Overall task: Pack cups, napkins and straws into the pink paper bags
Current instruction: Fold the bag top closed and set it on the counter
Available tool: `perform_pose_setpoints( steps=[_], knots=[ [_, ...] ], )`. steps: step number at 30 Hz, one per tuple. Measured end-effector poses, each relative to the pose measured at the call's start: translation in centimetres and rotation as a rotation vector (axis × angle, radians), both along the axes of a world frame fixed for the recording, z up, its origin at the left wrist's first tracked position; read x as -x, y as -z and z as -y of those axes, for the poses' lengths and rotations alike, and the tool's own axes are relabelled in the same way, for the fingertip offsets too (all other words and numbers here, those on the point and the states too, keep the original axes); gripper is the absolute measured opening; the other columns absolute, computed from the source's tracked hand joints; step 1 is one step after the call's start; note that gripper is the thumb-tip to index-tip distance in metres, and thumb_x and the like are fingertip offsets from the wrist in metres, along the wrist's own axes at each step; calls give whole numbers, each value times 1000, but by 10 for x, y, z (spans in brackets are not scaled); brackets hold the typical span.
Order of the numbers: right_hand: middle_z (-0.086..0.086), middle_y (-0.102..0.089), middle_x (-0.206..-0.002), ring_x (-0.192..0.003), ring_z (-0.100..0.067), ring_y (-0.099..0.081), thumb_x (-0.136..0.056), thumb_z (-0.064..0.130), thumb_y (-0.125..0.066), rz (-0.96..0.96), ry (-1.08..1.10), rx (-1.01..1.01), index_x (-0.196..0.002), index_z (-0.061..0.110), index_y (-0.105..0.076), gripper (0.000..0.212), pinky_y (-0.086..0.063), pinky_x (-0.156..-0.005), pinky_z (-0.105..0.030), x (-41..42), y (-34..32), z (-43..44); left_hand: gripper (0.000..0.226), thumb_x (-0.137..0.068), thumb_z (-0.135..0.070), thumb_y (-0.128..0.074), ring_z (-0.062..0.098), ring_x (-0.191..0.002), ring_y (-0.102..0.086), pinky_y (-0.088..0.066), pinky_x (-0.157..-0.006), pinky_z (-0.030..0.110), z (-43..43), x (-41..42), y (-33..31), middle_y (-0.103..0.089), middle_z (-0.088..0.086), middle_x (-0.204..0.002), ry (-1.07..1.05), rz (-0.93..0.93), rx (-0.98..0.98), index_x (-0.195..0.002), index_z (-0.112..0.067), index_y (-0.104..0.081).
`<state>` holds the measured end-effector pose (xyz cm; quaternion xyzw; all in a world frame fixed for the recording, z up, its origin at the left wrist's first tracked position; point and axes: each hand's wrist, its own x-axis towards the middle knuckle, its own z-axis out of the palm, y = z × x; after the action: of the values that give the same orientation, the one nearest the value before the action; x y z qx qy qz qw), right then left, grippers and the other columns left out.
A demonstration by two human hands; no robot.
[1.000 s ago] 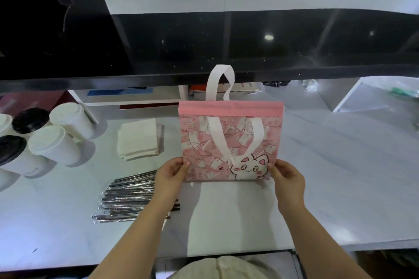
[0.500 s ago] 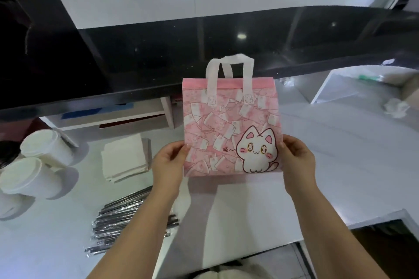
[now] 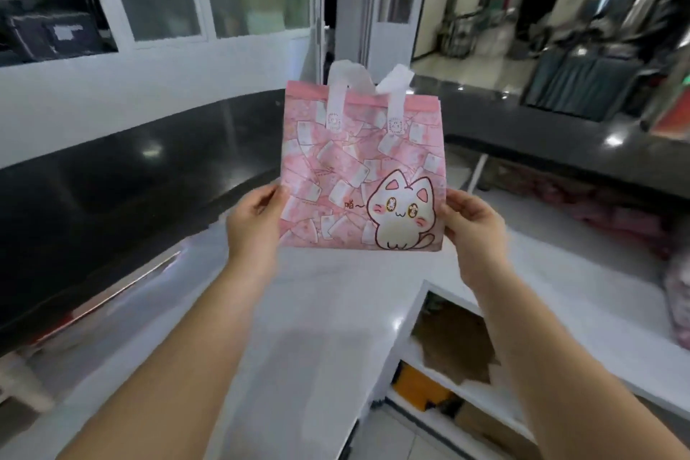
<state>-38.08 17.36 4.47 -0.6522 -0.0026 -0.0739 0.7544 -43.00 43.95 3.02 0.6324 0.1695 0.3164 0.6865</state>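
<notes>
White counter [image 3: 328,310] below; pink paper bag [image 3: 347,175] held flat and upright in the air above it. Left hand [image 3: 254,224] pinches its lower left edge, right hand [image 3: 474,231] its lower right edge. Print: white cartoon cat [image 3: 403,213], with one small character and "~" beside it, too small to read.

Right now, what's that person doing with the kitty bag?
A person is holding up a pink paper bag with both hands. The left hand pinches its lower left edge and the right hand pinches its lower right edge. The bag is upright in the air above the white counter, with its white handles on top and the cartoon cat facing the camera. It looks flat, so nothing seems to be packed in it yet.
</notes>
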Motion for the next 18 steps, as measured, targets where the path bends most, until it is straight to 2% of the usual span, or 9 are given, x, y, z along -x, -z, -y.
perform_pose_setpoints(
  steps=[3, 6, 8, 12, 15, 18],
  knots=[
    [-8, -74, -91, -82, -22, -69, -85, -2, -66, 53, 146, 1, -93, 11, -71, 17, -58, -71, -33, -8, -35, 56, 6, -88, -21, -70, -7, -72, -62, -47, -69, 12, 51, -35, -36, -70, -13, -86, 109, 76, -21, -93, -21, -73],
    [-9, -74, -91, -88, -31, -70, -83, -1, -68, 61, 267, 5, -89, 12, -71, 15, -58, -77, -40, -6, -65, 123, 4, -88, -19, -70, 10, -82, -65, -52, -79, 26, 114, -57, -65, -71, -4, -90, 255, 126, -60, -89, -23, -71],
    [-11, -74, -93, -90, -32, -71, -83, 0, -70, 56, 317, -4, -88, 13, -71, 14, -59, -79, -44, 1, -81, 172, 6, -88, -17, -70, 14, -84, -64, -52, -82, 30, 162, -67, -83, -71, -2, -90, 320, 149, -78, -91, -22, -71],
    [-12, -74, -91, -77, -25, -72, -85, -1, -67, 45, 375, -51, -99, 5, -68, 15, -58, -63, -33, 28, -107, 278, 12, -88, -18, -70, 12, -82, -64, -53, -77, 27, 268, -73, -108, -71, -7, -87, 443, 192, -107, -85, -30, -69],
    [-15, -72, -93, -81, -28, -70, -87, -5, -64, 62, 416, -18, -100, 3, -66, 15, -59, -75, -40, 58, -123, 361, 15, -89, -22, -69, 7, -82, -64, -48, -68, 17, 353, -68, -119, -69, -12, -86, 520, 211, -95, -82, -35, -67],
    [-16, -73, -96, -87, -32, -71, -86, -6, -63, 77, 485, 7, -96, 5, -67, 15, -58, -80, -44, 90, -135, 439, 11, -91, -24, -67, 10, -87, -63, -48, -72, 23, 439, -63, -123, -68, -8, -91, 603, 207, -90, -86, -34, -65]
  ],
)
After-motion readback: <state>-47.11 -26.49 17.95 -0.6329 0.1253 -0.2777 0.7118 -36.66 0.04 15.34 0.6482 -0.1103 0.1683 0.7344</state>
